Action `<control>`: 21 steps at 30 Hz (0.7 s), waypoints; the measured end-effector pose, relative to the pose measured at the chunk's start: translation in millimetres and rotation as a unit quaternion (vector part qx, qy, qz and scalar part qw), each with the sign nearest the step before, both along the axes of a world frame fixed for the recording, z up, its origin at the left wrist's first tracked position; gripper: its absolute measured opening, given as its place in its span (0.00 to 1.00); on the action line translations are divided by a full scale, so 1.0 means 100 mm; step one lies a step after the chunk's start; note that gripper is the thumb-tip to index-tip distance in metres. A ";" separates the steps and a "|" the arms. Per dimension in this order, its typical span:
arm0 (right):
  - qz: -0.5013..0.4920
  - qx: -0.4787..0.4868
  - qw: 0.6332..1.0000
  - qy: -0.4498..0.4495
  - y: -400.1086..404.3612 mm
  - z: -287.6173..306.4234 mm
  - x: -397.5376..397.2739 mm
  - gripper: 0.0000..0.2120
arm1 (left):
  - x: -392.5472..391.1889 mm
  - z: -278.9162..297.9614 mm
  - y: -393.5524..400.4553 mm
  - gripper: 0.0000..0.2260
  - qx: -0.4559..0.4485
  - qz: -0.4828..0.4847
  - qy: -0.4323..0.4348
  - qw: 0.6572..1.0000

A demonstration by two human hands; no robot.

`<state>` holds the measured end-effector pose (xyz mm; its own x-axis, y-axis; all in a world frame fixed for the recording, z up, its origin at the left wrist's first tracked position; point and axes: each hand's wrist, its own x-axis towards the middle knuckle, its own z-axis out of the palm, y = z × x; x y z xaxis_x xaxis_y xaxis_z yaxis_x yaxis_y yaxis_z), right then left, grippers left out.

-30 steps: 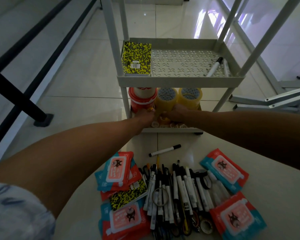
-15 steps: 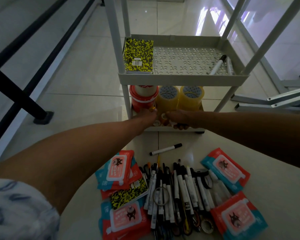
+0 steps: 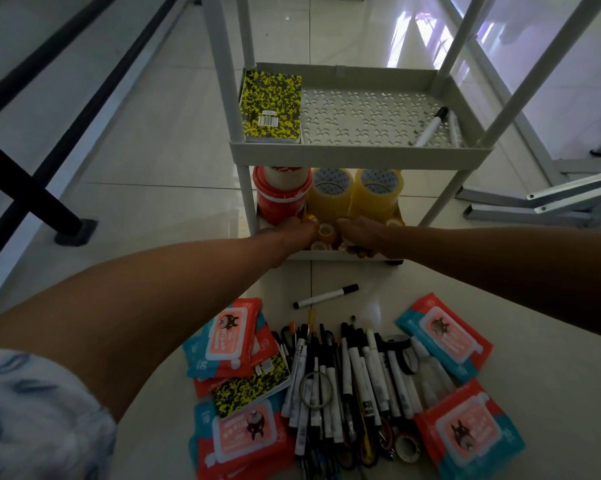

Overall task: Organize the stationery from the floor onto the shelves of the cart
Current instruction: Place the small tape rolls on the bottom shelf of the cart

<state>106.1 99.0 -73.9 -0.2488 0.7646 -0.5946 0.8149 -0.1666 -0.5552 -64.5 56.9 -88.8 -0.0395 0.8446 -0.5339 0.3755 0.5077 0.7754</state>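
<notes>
Two yellow notebooks are showing — one (image 3: 270, 107) lying on the upper shelf (image 3: 361, 155), one (image 3: 252, 386) on the floor among the packs. Two markers (image 3: 430, 128) are resting at that shelf's right end. On the lower shelf, two large clear tape rolls (image 3: 330, 199) are standing beside one red tub (image 3: 281, 197); small tape rolls (image 3: 325, 232) are sitting in front, too hidden to count. Four wipe packs (image 3: 442, 336) are plainly lying on the floor, with more edges peeking under the left ones. One marker (image 3: 326, 296) is lying apart — the pen heap (image 3: 347, 379) behind it is too crowded to count.
</notes>
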 end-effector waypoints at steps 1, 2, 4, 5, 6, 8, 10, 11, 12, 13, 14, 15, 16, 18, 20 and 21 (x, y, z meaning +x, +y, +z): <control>-0.014 0.009 1.000 0.012 0.02 0.01 0.03 0.21 | 0.01 0.00 0.01 0.24 0.002 0.002 0.002 1.000; -0.025 0.021 0.999 0.022 0.04 0.02 0.05 0.20 | 0.00 0.00 0.01 0.23 0.003 0.005 0.003 1.000; -0.045 0.039 0.998 0.038 0.09 0.03 0.08 0.18 | 0.00 -0.01 0.02 0.21 0.001 0.008 0.001 1.000; -0.048 0.049 0.997 0.041 0.11 0.03 0.11 0.16 | -0.01 -0.01 0.03 0.20 0.002 0.005 0.002 1.000; -0.044 0.063 0.996 0.039 0.13 0.03 0.13 0.14 | -0.02 -0.03 0.04 0.20 0.006 -0.003 0.009 1.000; -0.032 0.092 0.995 0.025 0.15 0.03 0.17 0.10 | -0.04 -0.03 0.03 0.20 0.019 -0.025 0.029 0.999; -0.025 0.109 0.994 0.014 0.16 0.02 0.21 0.12 | -0.05 -0.03 0.02 0.17 0.032 -0.039 0.044 0.998; -0.023 0.112 0.993 0.012 0.17 0.02 0.21 0.13 | -0.06 -0.02 0.01 0.16 0.039 -0.040 0.051 0.997; -0.020 0.113 0.993 0.006 0.17 0.01 0.22 0.14 | -0.07 0.00 0.00 0.15 0.047 -0.042 0.058 0.996; -0.013 0.117 0.993 -0.008 0.19 0.01 0.23 0.13 | -0.08 0.03 -0.01 0.14 0.057 -0.048 0.070 0.995; -0.003 0.124 0.992 -0.026 0.19 0.00 0.23 0.12 | -0.09 0.05 -0.02 0.13 0.070 -0.057 0.086 0.992; 0.005 0.130 0.991 -0.040 0.20 -0.01 0.23 0.11 | -0.10 0.06 -0.03 0.12 0.089 -0.068 0.107 0.988; 0.007 0.128 0.991 -0.046 0.21 -0.01 0.22 0.11 | -0.12 0.07 -0.04 0.11 0.111 -0.080 0.130 0.982; 0.013 0.118 0.992 -0.048 0.20 -0.02 0.20 0.13 | -0.15 0.09 -0.06 0.11 0.143 -0.105 0.165 0.970; 0.044 0.129 0.988 -0.069 0.17 0.01 0.17 0.17 | -0.16 0.11 -0.06 0.12 0.137 -0.126 0.203 0.961; 0.067 0.141 0.984 -0.086 0.15 0.02 0.15 0.17 | -0.15 0.11 -0.06 0.13 0.134 -0.134 0.231 0.954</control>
